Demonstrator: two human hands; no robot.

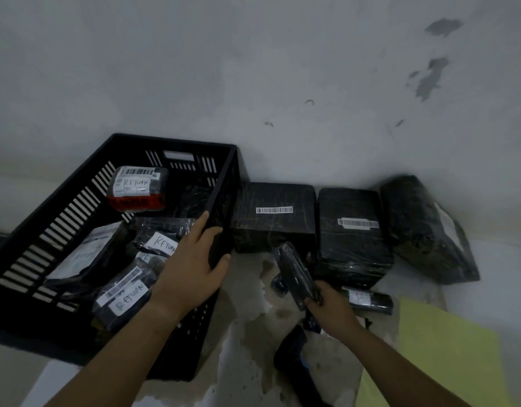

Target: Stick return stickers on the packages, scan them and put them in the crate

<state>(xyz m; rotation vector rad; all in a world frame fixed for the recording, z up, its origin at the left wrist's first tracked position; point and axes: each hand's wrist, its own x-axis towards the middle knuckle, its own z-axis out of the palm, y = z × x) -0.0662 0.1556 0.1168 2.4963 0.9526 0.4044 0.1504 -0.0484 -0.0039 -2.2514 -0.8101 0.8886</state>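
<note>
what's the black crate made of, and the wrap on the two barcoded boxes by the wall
Black slotted crate: looks like rigid moulded plastic, matt, given its even slots and cut-out handle. Two black barcoded boxes: probably glossy plastic stretch film, given wrinkles and shiny streaks; what lies beneath is hidden.

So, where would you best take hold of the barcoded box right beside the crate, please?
Probably its near edge, coming from the front: the box is hemmed by the crate on its left, the wall behind and another box on its right.
</note>
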